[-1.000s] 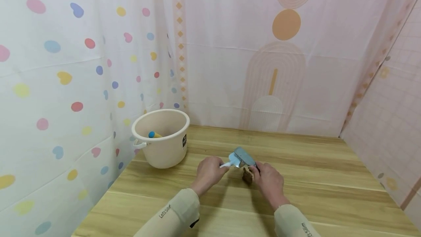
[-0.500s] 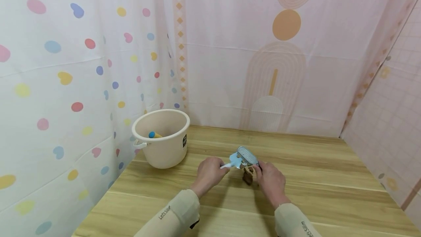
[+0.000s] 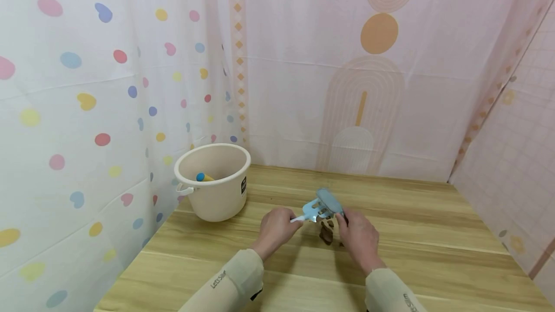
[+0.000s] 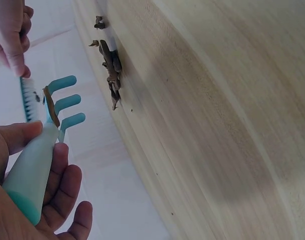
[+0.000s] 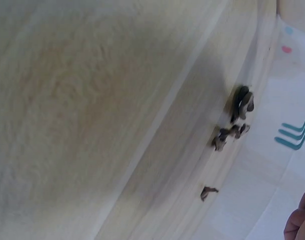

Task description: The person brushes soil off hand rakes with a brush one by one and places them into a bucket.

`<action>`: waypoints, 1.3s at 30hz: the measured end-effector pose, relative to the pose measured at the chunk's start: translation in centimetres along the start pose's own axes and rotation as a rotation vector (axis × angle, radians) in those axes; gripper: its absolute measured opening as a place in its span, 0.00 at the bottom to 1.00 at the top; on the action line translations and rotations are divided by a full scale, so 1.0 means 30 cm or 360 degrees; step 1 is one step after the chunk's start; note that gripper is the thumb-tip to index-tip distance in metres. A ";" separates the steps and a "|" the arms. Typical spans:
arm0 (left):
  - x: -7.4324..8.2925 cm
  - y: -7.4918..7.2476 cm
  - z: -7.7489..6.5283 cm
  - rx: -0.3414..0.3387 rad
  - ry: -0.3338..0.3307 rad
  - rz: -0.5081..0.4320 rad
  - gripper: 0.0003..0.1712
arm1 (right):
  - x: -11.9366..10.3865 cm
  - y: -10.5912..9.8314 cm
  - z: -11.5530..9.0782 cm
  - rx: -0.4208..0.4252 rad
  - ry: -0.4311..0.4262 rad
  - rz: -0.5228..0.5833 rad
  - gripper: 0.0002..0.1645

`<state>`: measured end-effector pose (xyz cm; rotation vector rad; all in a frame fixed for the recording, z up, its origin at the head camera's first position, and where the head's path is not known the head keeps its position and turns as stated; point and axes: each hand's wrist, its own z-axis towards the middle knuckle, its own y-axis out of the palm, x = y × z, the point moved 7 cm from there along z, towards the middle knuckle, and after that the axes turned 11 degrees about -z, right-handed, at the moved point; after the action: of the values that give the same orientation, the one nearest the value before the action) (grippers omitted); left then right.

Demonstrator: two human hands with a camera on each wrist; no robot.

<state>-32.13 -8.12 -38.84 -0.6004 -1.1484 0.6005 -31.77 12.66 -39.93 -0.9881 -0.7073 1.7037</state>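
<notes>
My left hand (image 3: 276,229) grips a small pale blue hand rake (image 3: 309,211) by its handle. In the left wrist view, three curved prongs of the rake (image 4: 67,102) show, with a brown dried leaf piece (image 4: 51,106) lying across their base. A grey-blue brush (image 3: 330,201) is pinched in my right hand (image 3: 359,236), its head close against the rake; white bristles (image 4: 29,97) face the prongs. On the table below lie several brown dried leaf pieces (image 3: 326,233). Only the fingertips (image 5: 298,222) of my right hand enter the right wrist view; the brush is outside it.
A cream bucket (image 3: 218,201) stands on the wooden table (image 3: 416,235) to the left, with a blue-and-yellow handle end (image 3: 203,177) visible inside. Patterned curtains (image 3: 282,85) border the table at the back and sides.
The brush has shifted slightly right along the rake, turning its face on the way. More brown bits now lie beneath it, including one near my right hand. My left hand holds nearly still.
</notes>
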 end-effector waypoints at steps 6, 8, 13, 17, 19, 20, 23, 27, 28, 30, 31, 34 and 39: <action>-0.003 -0.007 0.006 0.0001 -0.0032 -0.0008 0.17 | -0.057 -0.001 -0.028 0.0049 -0.0156 0.0053 0.07; 0.004 -0.008 0.004 0.0002 -0.0014 0.0001 0.18 | -0.059 0.007 -0.036 0.0031 -0.0155 0.0052 0.06; 0.008 -0.004 -0.002 0.0006 0.0004 0.0028 0.19 | -0.018 0.024 -0.040 -0.0020 -0.0035 0.0013 0.09; 0.006 0.003 -0.004 0.0001 0.0003 0.0026 0.17 | 0.019 0.032 -0.037 -0.0094 0.0051 -0.0018 0.15; 0.006 0.006 -0.005 -0.0008 0.0005 0.0010 0.16 | 0.029 0.032 -0.035 -0.0110 0.0081 -0.0038 0.17; 0.005 0.007 -0.005 -0.0011 0.0003 0.0008 0.16 | 0.029 0.031 -0.034 -0.0107 0.0081 -0.0042 0.16; 0.000 0.010 -0.001 -0.0017 -0.0021 0.0008 0.17 | 0.004 0.017 -0.034 -0.0028 -0.0014 -0.0028 0.13; -0.002 0.007 0.009 -0.0016 -0.0038 0.0021 0.19 | -0.053 0.007 -0.048 0.0021 -0.0215 0.0022 0.12; 0.000 0.005 0.012 -0.0013 -0.0037 0.0020 0.20 | -0.061 0.009 -0.052 0.0017 -0.0230 0.0023 0.13; 0.005 0.001 0.015 -0.0006 -0.0016 0.0026 0.20 | -0.066 0.012 -0.056 0.0007 -0.0221 0.0006 0.13; 0.007 0.001 0.017 -0.0003 -0.0006 0.0027 0.20 | -0.064 0.015 -0.057 0.0007 -0.0200 -0.0008 0.13; 0.009 0.002 0.016 -0.0005 -0.0013 0.0040 0.21 | -0.055 0.017 -0.055 0.0023 -0.0143 -0.0028 0.11; 0.012 0.008 0.009 -0.0013 -0.0020 0.0033 0.23 | -0.043 0.018 -0.052 0.0033 -0.0107 -0.0044 0.12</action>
<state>-32.32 -7.67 -38.70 -0.6169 -1.1578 0.6182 -30.46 11.26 -40.78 -0.9062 -0.7420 1.7232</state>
